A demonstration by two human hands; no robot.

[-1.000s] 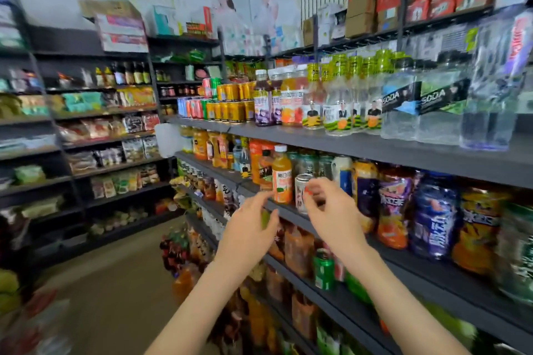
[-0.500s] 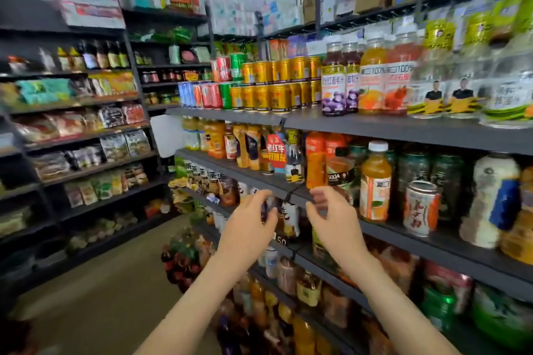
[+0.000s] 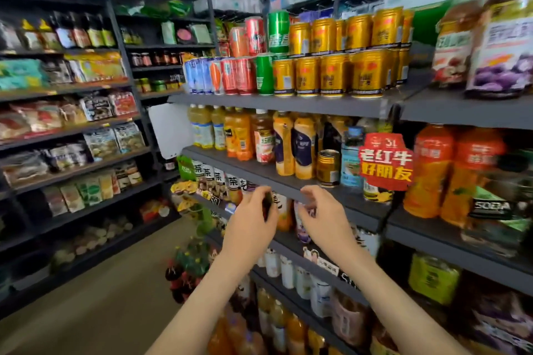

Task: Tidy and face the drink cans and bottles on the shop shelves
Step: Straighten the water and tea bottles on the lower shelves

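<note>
A dark metal drinks rack fills the right side, its shelves (image 3: 253, 171) running back towards the far corner. On the top shelf (image 3: 288, 103), gold cans (image 3: 331, 73) stand two tiers high along the front edge. At its left end, red cans (image 3: 239, 75), a green can (image 3: 278, 32) and blue-and-white cans (image 3: 197, 75) stand in line. On the shelf below, yellow and orange juice bottles (image 3: 239, 135) crowd the left half. Large orange bottles (image 3: 429, 170), blurred, stand at the right end. A red paper sign (image 3: 385, 166) hangs in front of the bottles between them.

Both bare forearms reach up from the bottom edge. The left hand (image 3: 251, 220) is raised just below the front edge of that middle shelf with its fingers curled. A dark patch sits between thumb and fingers, and I cannot tell whether it holds something. The right hand (image 3: 323, 217) is just beside it, fingers loosely bent and holding nothing, its fingertips (image 3: 306, 196) at the shelf's front edge.

A single gold can (image 3: 328, 167) stands alone on the middle shelf, between a blue-wrapped orange bottle (image 3: 302, 150) and a blue-labelled bottle (image 3: 350, 158).
</note>
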